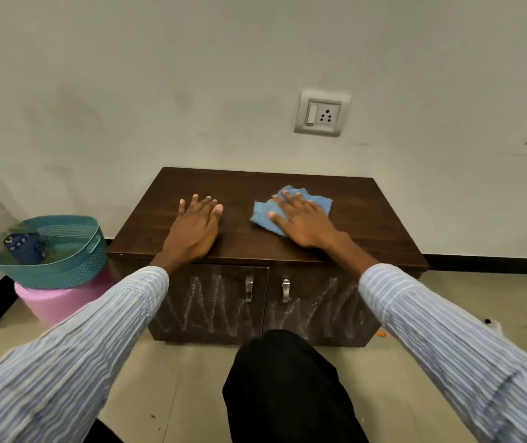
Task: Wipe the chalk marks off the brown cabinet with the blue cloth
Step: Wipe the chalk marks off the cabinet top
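Note:
A low brown cabinet stands against the wall. White zigzag chalk marks cover both of its front doors around the two metal handles. The blue cloth lies crumpled on the cabinet top, right of centre. My right hand rests flat on the cloth with fingers spread, pressing it down. My left hand lies flat on the bare top to the left of the cloth, fingers apart, holding nothing. No chalk shows on the top surface.
A teal basket holding a dark blue object sits on a pink stool left of the cabinet. A wall socket is above the cabinet. My dark-trousered knee is in front of the doors on the tiled floor.

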